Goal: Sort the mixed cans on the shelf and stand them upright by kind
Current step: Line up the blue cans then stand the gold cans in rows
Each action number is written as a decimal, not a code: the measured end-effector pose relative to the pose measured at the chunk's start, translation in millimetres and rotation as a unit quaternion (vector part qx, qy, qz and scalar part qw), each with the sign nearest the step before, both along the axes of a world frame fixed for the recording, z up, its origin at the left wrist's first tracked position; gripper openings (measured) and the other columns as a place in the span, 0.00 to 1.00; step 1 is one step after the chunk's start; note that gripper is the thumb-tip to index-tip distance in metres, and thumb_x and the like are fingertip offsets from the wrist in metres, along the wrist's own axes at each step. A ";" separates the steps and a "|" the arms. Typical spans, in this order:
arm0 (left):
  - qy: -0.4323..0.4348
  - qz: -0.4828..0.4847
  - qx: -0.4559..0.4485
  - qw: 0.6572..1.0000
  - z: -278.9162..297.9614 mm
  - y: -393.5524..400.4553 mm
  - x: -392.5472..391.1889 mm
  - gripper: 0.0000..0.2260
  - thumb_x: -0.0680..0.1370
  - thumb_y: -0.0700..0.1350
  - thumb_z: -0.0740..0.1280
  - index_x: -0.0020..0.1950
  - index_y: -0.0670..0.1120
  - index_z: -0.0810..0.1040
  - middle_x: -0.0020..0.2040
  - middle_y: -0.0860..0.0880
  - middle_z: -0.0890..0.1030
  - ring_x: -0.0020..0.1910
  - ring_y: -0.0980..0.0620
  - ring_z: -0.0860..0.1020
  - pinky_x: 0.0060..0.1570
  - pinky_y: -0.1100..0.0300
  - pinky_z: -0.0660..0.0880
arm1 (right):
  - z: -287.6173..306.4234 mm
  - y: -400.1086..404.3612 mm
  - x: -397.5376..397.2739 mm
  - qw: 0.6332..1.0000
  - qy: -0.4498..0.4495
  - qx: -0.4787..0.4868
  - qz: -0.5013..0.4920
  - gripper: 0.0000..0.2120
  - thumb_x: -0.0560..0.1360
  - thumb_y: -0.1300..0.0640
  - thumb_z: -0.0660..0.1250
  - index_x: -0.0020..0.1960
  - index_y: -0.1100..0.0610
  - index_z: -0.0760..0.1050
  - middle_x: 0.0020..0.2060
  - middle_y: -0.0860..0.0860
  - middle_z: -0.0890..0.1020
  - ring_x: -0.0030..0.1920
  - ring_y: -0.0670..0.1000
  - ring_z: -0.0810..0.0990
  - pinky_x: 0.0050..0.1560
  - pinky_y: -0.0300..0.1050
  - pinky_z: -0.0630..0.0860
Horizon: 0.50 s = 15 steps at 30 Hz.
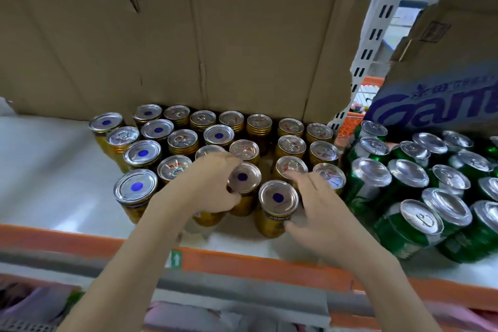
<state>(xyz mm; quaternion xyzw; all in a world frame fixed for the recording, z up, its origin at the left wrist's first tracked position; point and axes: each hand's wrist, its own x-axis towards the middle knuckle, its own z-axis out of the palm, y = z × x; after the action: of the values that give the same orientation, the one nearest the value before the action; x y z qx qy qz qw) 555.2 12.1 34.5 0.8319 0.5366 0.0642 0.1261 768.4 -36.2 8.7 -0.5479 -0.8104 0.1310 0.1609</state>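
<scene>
Several gold cans stand upright on the white shelf [48,170]; some lids carry a blue dot, others a pull tab. My left hand [213,183] grips a blue-dot gold can [245,178] near the front of the group. My right hand [315,205] curls around another blue-dot gold can [277,202] at the front, thumb low on its side. A blue-dot can [136,188] stands at the front left. Several green cans [377,178] stand together on the right.
A torn cardboard sheet [188,35] forms the back wall. A box with blue print [436,100] sits behind the green cans. The shelf's orange front edge [256,264] runs below my arms. The left of the shelf holds no cans.
</scene>
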 end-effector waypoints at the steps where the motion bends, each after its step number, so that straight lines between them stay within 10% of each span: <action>1: 0.027 -0.008 -0.002 1.000 -2.4 -1.4 -1.0 0.23 0.66 0.53 0.65 0.59 0.47 0.73 0.56 0.49 0.76 0.58 0.46 0.72 0.55 0.53 0.72 | -5.8 -2.9 -5.3 1.000 0.018 -0.014 -0.008 0.39 0.68 0.52 0.69 0.74 0.51 0.55 0.61 0.46 0.63 0.66 0.49 0.62 0.62 0.36 0.60; 7: 0.180 0.009 0.078 0.981 -18.9 -3.1 13.7 0.42 0.71 0.57 0.69 0.76 0.45 0.50 0.71 0.43 0.60 0.70 0.42 0.59 0.68 0.50 0.57 | -26.9 -6.5 -30.0 0.987 0.129 -0.035 -0.092 0.46 0.67 0.50 0.74 0.75 0.48 0.48 0.63 0.47 0.60 0.61 0.44 0.64 0.55 0.33 0.60; 11: 0.199 0.031 0.114 0.973 -27.6 -4.4 19.9 0.45 0.70 0.60 0.70 0.76 0.44 0.49 0.71 0.41 0.60 0.70 0.41 0.60 0.68 0.50 0.58 | -58.0 -11.3 -32.8 0.963 0.212 -0.041 -0.160 0.50 0.66 0.61 0.75 0.72 0.42 0.44 0.67 0.48 0.65 0.63 0.48 0.68 0.56 0.35 0.63; 15: 0.179 0.028 0.134 0.974 -26.9 -8.2 24.3 0.38 0.70 0.58 0.70 0.72 0.43 0.59 0.67 0.42 0.63 0.66 0.43 0.64 0.65 0.53 0.61 | -76.6 -15.9 -32.4 0.928 0.307 -0.071 -0.198 0.39 0.63 0.62 0.78 0.66 0.52 0.59 0.51 0.44 0.75 0.52 0.47 0.75 0.44 0.31 0.67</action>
<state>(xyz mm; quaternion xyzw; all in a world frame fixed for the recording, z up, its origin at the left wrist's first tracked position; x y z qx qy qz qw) 579.5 3.9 7.6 0.8237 0.5603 -0.0112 -0.0865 735.9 -52.2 -67.9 -0.6401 -0.5848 0.3157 0.3855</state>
